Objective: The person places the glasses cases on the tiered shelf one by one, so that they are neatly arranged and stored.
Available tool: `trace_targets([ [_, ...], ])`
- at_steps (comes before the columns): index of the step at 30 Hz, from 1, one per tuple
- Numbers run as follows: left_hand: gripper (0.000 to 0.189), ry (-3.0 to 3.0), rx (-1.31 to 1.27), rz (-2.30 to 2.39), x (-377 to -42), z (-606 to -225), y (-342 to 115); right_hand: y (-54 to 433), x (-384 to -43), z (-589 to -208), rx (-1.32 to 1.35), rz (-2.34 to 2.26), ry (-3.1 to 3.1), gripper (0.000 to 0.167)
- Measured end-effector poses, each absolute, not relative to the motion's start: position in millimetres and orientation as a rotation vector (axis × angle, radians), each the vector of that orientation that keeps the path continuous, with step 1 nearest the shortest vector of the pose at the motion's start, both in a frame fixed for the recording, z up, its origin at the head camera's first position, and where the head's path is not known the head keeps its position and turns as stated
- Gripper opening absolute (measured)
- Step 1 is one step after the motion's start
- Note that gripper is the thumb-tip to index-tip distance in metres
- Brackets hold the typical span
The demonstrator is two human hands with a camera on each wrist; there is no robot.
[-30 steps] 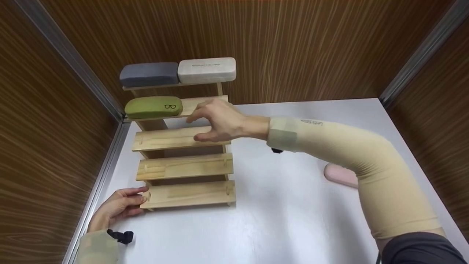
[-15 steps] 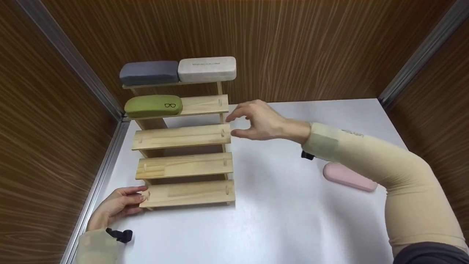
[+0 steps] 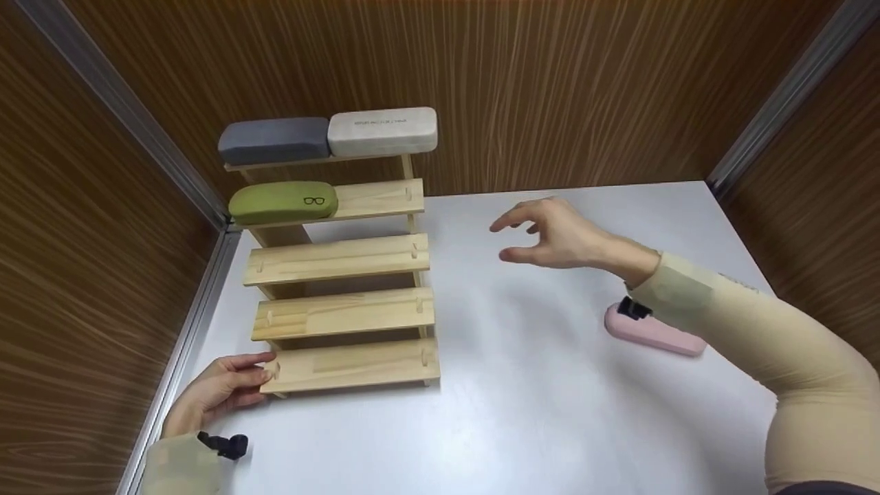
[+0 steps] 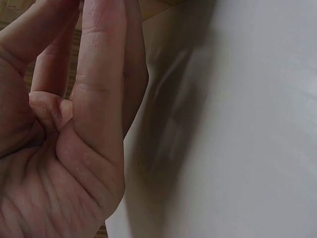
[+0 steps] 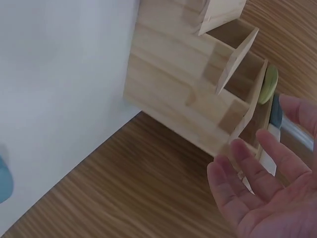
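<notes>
A stepped wooden rack (image 3: 357, 309) with several shelves stands left of the middle in the head view. My left hand (image 3: 223, 385) pinches the left end of its lowest shelf between thumb and fingers. In the left wrist view the fingers (image 4: 101, 74) hide most of that grip. My right hand (image 3: 560, 234) hovers right of the rack, holding nothing, with thumb and fingers spread apart. On the top shelf sit a blue-grey glasses case (image 3: 275, 139) and a white glasses case (image 3: 383, 132), side by side. A green glasses case (image 3: 282, 201) lies on the shelf below, at its left.
A pink glasses case (image 3: 653, 333) lies on the white table (image 3: 522, 412) at the right, partly behind the right wrist. Wood-grain panels (image 3: 550, 89) enclose the back and both sides. At the left edge of the right wrist view shows a rounded teal thing (image 5: 5, 181).
My right hand has moved away from the rack, rightward across the table, its fingers still apart. The left hand keeps its hold on the lowest shelf, and the cases stay put.
</notes>
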State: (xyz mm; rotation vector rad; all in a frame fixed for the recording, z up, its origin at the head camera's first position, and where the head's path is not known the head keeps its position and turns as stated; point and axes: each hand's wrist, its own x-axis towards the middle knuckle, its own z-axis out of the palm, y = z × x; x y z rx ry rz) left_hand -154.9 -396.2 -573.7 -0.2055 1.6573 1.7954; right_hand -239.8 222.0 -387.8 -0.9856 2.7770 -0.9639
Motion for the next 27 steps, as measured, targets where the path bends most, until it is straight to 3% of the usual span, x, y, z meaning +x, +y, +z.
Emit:
trace_targets([
  [27,0.037,1.684,-0.195,1.792,-155,-574,-396,350,-183,-471,-0.614,-1.087,2.909,0.036],
])
